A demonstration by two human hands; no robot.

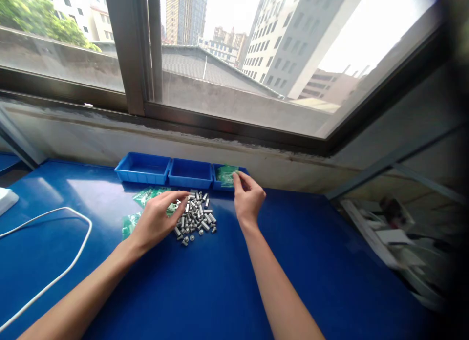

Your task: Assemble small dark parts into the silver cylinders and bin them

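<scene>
- Right hand [250,198]: I see thumb and forefinger pinching a green packet [226,175] by its right side, over the right blue bin [222,185]; this grip presumably leaves its face exposed. The packet's long axis runs roughly left-right, parallel to the bench's far edge.
- Left hand [157,218]: curled beside the metal pieces [205,225], perhaps for short reaches; I cannot tell whether it grips one.
- Metal pieces: heaped near the bench's [220,291] far edge, long axes pointing variously.

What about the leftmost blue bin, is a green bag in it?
No, the leftmost blue bin shows only bare blue inside, while the right hand pinches a green bag at the rightmost bin.
</scene>
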